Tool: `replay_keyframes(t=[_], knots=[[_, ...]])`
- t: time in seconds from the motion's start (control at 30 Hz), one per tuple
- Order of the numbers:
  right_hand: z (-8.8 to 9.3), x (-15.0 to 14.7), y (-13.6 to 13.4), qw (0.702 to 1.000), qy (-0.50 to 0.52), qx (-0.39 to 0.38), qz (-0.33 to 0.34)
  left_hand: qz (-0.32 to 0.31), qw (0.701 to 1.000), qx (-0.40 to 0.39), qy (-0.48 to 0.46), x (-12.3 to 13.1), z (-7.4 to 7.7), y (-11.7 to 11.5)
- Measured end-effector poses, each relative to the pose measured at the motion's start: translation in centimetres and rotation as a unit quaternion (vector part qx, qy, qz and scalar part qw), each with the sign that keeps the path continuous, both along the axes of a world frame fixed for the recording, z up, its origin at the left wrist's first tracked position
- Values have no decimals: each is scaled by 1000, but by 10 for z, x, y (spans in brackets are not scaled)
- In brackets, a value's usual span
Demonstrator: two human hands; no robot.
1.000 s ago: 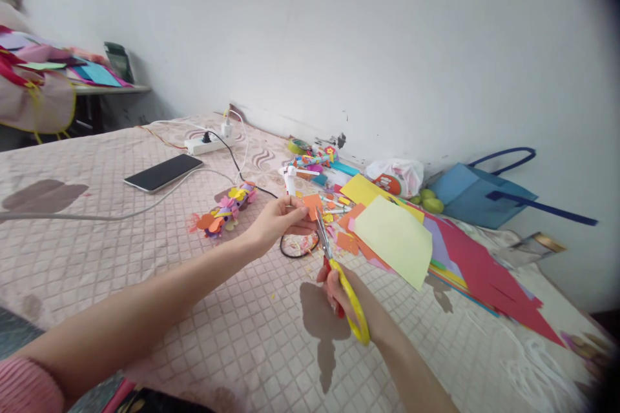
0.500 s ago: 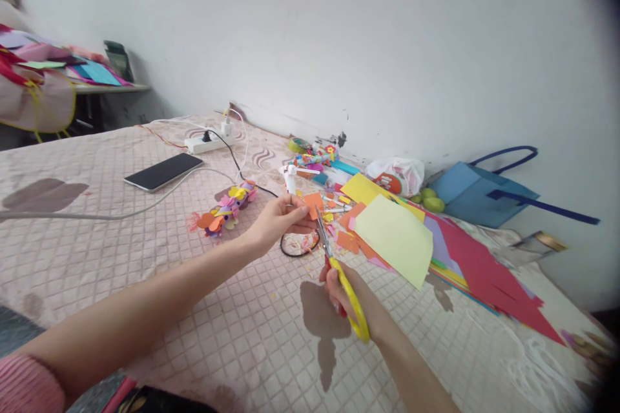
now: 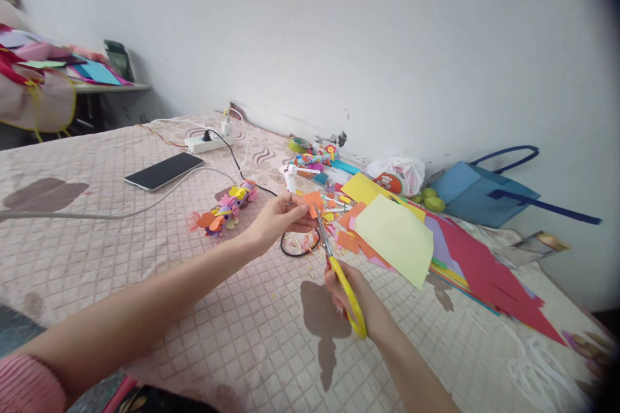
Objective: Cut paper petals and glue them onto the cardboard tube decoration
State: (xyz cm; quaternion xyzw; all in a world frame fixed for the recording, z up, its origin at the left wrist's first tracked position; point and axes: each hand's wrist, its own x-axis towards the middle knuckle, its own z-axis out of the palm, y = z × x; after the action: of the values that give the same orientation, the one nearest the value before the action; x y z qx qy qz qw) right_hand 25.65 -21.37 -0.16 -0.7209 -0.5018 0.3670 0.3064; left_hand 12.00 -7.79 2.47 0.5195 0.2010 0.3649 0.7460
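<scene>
Between the thumb and fingers of my left hand (image 3: 285, 216) is a small piece of orange paper (image 3: 313, 202). My right hand (image 3: 356, 297) grips scissors (image 3: 349, 293) with yellow and red handles, their blades at the lower edge of the orange paper. Loose paper scraps (image 3: 347, 242) and a black cord loop (image 3: 290, 251) lie just beyond and below the paper. To the left of my left hand rests a roll decorated with colourful paper flowers (image 3: 225, 210). A white glue gun (image 3: 290, 177) stands behind my fingers.
Coloured paper sheets (image 3: 397, 239) spread to the right, with a blue bag (image 3: 477, 190) behind them. On the left are a phone (image 3: 165, 171), a power strip (image 3: 194, 144) and a grey cable (image 3: 121, 214) across the cloth. White string (image 3: 542, 368) lies at lower right.
The scissor handles have drawn a little closer together and shifted slightly left in my right hand. My left hand and the orange paper have barely moved.
</scene>
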Motion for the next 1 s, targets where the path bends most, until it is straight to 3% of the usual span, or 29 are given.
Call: replay_keyframes(t=[0.33, 0.53, 1.0], knots=[[1, 4, -8, 993, 12, 66, 92, -1, 1000, -7, -1, 0, 0, -1], [7, 2, -6, 994, -49, 69, 74, -1, 1000, -1, -6, 1, -1, 0], [3, 2, -3, 996, -41, 52, 51, 2, 1000, -4, -8, 1, -2, 1]])
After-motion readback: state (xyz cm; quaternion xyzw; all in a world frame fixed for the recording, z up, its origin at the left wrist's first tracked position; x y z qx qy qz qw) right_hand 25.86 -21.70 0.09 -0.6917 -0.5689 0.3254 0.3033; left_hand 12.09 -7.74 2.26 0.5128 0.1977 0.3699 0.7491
